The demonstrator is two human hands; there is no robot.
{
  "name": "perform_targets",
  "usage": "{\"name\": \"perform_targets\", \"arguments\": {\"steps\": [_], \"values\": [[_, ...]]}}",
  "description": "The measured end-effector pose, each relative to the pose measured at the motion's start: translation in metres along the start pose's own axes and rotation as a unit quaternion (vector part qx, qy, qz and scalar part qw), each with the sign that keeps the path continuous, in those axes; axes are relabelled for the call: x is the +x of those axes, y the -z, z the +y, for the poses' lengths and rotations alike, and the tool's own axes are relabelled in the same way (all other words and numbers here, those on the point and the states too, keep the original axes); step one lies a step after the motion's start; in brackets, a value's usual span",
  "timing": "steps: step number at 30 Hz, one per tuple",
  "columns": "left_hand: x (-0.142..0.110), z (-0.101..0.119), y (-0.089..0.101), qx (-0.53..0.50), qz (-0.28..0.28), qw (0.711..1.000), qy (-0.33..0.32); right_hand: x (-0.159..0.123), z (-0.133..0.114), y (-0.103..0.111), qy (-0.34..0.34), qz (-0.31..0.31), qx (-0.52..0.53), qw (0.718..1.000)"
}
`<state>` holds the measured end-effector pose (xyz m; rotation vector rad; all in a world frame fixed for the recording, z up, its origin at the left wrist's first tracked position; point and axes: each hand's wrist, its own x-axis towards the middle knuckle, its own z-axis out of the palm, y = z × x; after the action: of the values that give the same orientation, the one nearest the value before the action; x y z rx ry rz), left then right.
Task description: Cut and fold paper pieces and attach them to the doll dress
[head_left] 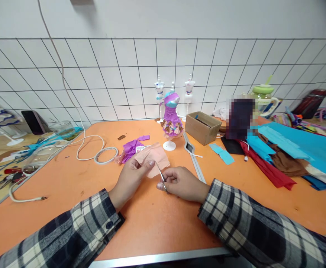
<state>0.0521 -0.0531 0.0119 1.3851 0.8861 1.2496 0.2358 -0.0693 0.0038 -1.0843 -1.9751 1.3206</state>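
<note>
A sheet of peach crepe paper [159,153] is pinched between the thumb and fingers of my left hand [133,175]. My right hand [180,182] grips a small pair of scissors [161,172], its blades at the paper's near right edge. Just beyond the paper stands a mini dress form [169,145] on a white base, wearing a purple dress [170,114] with a ruffled skirt in brown and peach. Crumpled purple paper [130,149] lies behind my left hand, beside a roll of white tape [106,155].
Behind the dress form are two white mannequins [189,89] and a cardboard box [202,128]. Folded coloured papers [287,160], a pixelated phone on a stand [240,119] and a lidded jug [263,98] sit right. A white cable [92,136] crosses the left side.
</note>
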Motion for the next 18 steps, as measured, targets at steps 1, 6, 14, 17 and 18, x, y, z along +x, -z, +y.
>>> {"name": "perform_targets", "arguments": {"steps": [1,6,14,17,18], "values": [[-0.0001,0.0001,-0.0005,0.004,-0.01,1.0,-0.003,-0.0007,-0.0006,-0.0001,0.0,-0.006,0.007,1.0],[-0.0009,0.0002,-0.0014,0.019,-0.026,0.999,0.009,-0.0042,-0.0063,0.0012,-0.027,-0.039,0.068,0.997],[-0.0003,0.0003,-0.0017,0.006,-0.034,0.999,0.004,-0.0029,-0.0058,0.0025,-0.05,-0.04,0.098,0.993],[-0.0002,0.0013,-0.0025,0.001,-0.035,0.999,-0.002,-0.0022,-0.0045,0.0017,-0.061,-0.036,0.096,0.993],[-0.0001,0.0015,-0.0026,0.001,-0.034,0.999,-0.003,-0.002,-0.0044,0.0014,-0.064,-0.035,0.094,0.993]]}}
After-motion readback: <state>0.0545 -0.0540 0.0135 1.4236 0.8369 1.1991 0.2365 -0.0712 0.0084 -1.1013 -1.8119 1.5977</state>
